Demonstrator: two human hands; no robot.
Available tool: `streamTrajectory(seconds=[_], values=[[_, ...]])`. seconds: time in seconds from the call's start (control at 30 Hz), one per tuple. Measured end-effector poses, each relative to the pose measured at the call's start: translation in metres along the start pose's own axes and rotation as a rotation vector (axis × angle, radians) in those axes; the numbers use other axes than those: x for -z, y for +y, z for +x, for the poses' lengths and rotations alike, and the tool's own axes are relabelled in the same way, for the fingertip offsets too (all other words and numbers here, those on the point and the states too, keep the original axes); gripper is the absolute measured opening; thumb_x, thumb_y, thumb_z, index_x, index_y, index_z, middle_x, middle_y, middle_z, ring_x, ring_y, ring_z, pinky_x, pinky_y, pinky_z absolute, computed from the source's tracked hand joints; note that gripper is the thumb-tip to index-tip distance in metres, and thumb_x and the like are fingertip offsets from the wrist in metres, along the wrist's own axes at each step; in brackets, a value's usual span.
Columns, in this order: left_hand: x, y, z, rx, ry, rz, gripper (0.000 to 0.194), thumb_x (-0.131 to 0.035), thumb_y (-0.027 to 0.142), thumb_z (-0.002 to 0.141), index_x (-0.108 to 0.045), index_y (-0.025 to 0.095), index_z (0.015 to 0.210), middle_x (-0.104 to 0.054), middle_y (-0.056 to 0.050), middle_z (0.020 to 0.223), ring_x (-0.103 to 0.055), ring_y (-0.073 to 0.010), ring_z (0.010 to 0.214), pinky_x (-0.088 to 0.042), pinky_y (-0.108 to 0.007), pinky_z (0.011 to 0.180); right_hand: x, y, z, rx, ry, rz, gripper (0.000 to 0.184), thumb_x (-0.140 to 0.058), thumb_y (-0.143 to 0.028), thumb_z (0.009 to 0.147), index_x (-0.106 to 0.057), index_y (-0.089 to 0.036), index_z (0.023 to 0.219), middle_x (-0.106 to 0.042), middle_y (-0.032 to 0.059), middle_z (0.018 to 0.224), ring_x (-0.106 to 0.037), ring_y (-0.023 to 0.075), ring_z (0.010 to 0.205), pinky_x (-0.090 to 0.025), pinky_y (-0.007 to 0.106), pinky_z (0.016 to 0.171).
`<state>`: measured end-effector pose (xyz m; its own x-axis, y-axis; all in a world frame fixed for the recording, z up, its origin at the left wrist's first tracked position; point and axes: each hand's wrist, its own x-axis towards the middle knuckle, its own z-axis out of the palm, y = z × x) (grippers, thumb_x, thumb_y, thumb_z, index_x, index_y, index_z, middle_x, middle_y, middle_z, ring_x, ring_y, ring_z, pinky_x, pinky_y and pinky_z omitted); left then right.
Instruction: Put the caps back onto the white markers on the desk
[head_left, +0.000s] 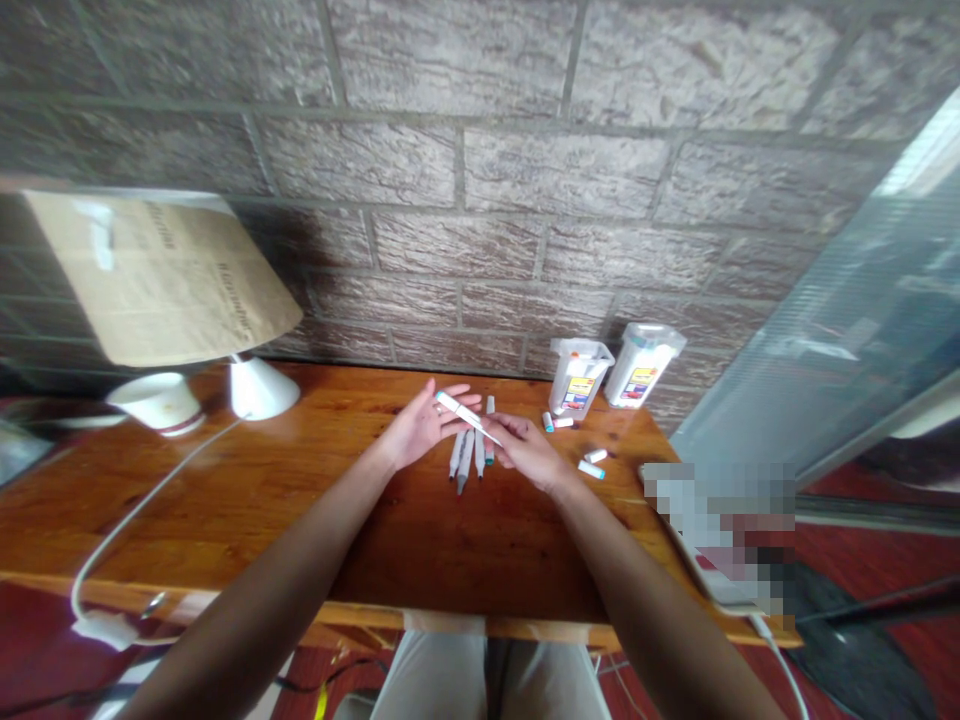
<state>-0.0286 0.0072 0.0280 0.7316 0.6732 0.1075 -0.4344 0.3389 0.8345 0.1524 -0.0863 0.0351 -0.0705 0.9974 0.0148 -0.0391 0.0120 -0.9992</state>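
A white marker (459, 408) with a teal end slants between my hands above the table. My right hand (523, 450) pinches its lower end. Palm up and fingers spread, my left hand (421, 430) is behind the marker's teal end; whether it touches the marker I cannot tell. Several uncapped grey-white markers (465, 458) lie side by side on the wood below my hands. To the right of my right hand are loose marker caps: a pair (556, 422) near the boxes and another pair (592, 466) closer to me.
Two clear plastic boxes (581, 378) with labels stand at the back right of the wooden table (480, 560). On the left are a lamp (262, 385), its white cord and a white bowl (159, 402). A flat device (697, 560), partly blurred, lies at the right edge.
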Motion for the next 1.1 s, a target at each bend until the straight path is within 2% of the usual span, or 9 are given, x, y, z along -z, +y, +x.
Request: streamTrajectory(seconds=[0.13,0.33,0.43,0.53,0.63,0.73,0.87,0.93,1.1], values=[[0.0,-0.001,0.001,0.045,-0.047,0.03,0.049,-0.051,0.053,0.096,-0.065,0.015,0.125,-0.064,-0.015,0.133,-0.053,-0.0287,0.13,-0.036,-0.047,0.111,-0.004,-0.003,-0.004,-0.036,-0.016,-0.006,0.052,-0.066,-0.061,0.078,-0.066,-0.017,0.105,-0.046,-0.0082,0.056,-0.032,0.0041,0.042,-0.018,0.019,0.042],[-0.007,0.001,-0.004,0.068,-0.087,-0.014,0.049,-0.05,0.05,0.097,-0.064,0.015,0.128,-0.063,-0.015,0.134,-0.055,-0.028,0.127,-0.037,-0.044,0.108,-0.008,-0.003,-0.007,-0.131,-0.124,0.114,0.051,-0.063,-0.069,0.078,-0.056,-0.02,0.086,-0.036,-0.0107,0.054,-0.021,0.0029,0.039,-0.01,0.02,0.039],[-0.015,0.003,-0.005,0.085,-0.111,-0.129,0.05,-0.048,0.051,0.097,-0.066,0.012,0.122,-0.067,-0.017,0.126,-0.059,-0.0282,0.122,-0.038,-0.042,0.106,-0.015,0.0,-0.005,-0.138,-0.058,0.152,0.054,-0.06,-0.072,0.079,-0.051,-0.019,0.075,-0.036,-0.0102,0.051,-0.02,0.0025,0.037,-0.009,0.019,0.038],[-0.023,0.003,-0.006,0.08,-0.101,-0.235,0.049,-0.043,0.051,0.098,-0.071,0.011,0.098,-0.072,-0.016,0.109,-0.062,-0.0295,0.115,-0.041,-0.041,0.102,-0.027,0.001,-0.003,-0.081,0.047,0.169,0.053,-0.06,-0.071,0.079,-0.049,-0.019,0.071,-0.04,-0.0085,0.051,-0.023,0.0023,0.036,-0.011,0.019,0.037],[-0.03,0.003,-0.006,0.071,-0.063,-0.279,0.052,-0.038,0.051,0.098,-0.066,0.013,0.077,-0.071,-0.014,0.094,-0.065,-0.0286,0.102,-0.045,-0.039,0.095,-0.037,0.002,-0.002,-0.053,0.11,0.25,0.047,-0.069,-0.063,0.075,-0.047,-0.021,0.075,-0.04,-0.0103,0.052,-0.023,0.0022,0.036,-0.013,0.018,0.037],[-0.033,0.003,-0.006,0.062,-0.007,-0.311,0.054,-0.033,0.05,0.099,-0.063,0.013,0.075,-0.065,-0.012,0.082,-0.064,-0.0253,0.087,-0.048,-0.037,0.086,-0.04,0.003,-0.002,-0.054,0.145,0.363,0.042,-0.077,-0.047,0.069,-0.046,-0.023,0.082,-0.041,-0.0127,0.051,-0.023,0.0025,0.037,-0.014,0.017,0.037],[-0.035,0.004,-0.006,0.025,0.038,-0.365,0.054,-0.029,0.048,0.099,-0.059,0.014,0.071,-0.052,-0.006,0.068,-0.057,-0.0211,0.071,-0.048,-0.034,0.076,-0.038,0.002,-0.001,-0.036,0.124,0.536,0.035,-0.071,-0.031,0.066,-0.049,-0.023,0.092,-0.052,-0.0103,0.06,-0.032,0.0037,0.039,-0.021,0.017,0.039],[-0.036,0.004,-0.006,-0.003,0.032,-0.375,0.052,-0.028,0.047,0.099,-0.058,0.014,0.072,-0.047,-0.004,0.065,-0.054,-0.0202,0.068,-0.048,-0.035,0.075,-0.037,0.0,-0.001,-0.03,0.128,0.6,0.031,-0.066,-0.032,0.067,-0.051,-0.022,0.092,-0.057,-0.0082,0.065,-0.035,0.0043,0.039,-0.023,0.018,0.039],[-0.048,-0.002,-0.01,-0.025,0.037,-0.389,0.048,-0.031,0.049,0.098,-0.059,0.015,0.078,-0.044,-0.002,0.063,-0.051,-0.0191,0.065,-0.049,-0.037,0.076,-0.036,-0.001,-0.002,-0.08,0.157,0.602,0.031,-0.063,-0.048,0.075,-0.048,-0.021,0.08,-0.051,-0.0077,0.058,-0.026,0.0033,0.035,-0.012,0.02,0.036]])
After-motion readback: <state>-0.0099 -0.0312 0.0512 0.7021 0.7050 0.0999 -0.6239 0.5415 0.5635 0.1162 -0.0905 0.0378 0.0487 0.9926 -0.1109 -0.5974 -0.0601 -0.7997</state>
